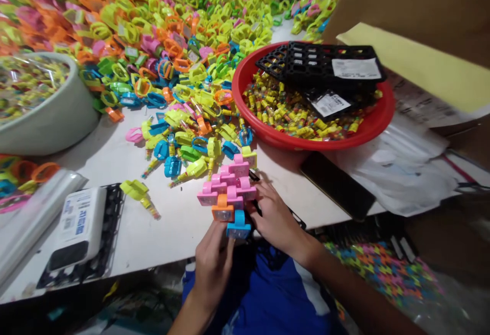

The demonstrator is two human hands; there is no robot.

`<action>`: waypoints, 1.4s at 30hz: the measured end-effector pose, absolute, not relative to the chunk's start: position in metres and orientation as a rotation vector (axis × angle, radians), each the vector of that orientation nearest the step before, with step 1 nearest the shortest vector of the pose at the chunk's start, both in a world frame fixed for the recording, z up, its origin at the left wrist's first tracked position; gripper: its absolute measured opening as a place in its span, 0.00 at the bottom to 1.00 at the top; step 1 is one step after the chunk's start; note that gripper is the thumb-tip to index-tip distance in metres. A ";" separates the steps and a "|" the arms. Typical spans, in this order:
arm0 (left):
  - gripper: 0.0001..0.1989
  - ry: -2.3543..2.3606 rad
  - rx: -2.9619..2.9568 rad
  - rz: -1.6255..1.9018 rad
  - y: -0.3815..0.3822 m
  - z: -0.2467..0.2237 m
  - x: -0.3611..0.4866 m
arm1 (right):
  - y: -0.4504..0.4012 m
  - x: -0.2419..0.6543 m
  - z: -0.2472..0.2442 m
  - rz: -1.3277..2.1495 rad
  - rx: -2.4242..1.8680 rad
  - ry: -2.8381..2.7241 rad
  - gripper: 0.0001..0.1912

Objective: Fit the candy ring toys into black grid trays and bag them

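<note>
My left hand [214,268] and right hand [273,217] are both closed, holding one bunch of pink, orange and blue plastic pieces [225,192], near the red basin [238,87] on the table [172,228]

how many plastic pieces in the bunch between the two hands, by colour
pink plastic pieces: 6 (they overlap, so this could be off by one)
orange plastic piece: 1
blue plastic piece: 1
total held between the left hand and the right hand: 8
</note>
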State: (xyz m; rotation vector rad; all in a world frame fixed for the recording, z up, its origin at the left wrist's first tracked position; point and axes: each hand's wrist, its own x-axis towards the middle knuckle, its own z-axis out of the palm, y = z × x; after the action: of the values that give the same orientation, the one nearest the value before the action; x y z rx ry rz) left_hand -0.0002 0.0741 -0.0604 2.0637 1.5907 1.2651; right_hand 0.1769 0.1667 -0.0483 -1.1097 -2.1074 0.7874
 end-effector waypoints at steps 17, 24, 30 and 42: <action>0.13 1.576 2.056 1.162 0.068 -0.092 -0.019 | 0.217 0.199 -0.038 0.580 -1.595 -2.071 0.17; 0.09 1.537 1.976 1.304 0.070 -0.074 -0.008 | 0.167 0.233 -0.035 0.739 -1.653 -1.836 0.09; 0.08 1.537 1.951 1.298 0.070 -0.076 -0.009 | 0.128 0.225 -0.034 1.312 -1.416 -1.486 0.17; 0.08 1.514 1.933 1.319 0.067 -0.072 -0.009 | 0.130 0.194 -0.033 1.478 -1.147 -1.514 0.05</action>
State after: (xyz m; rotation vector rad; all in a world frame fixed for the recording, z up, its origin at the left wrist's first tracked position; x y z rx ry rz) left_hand -0.0087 0.0669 -0.0721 1.9332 1.5136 1.3191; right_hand 0.1939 0.1303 -0.0326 -1.1473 -1.5145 1.4783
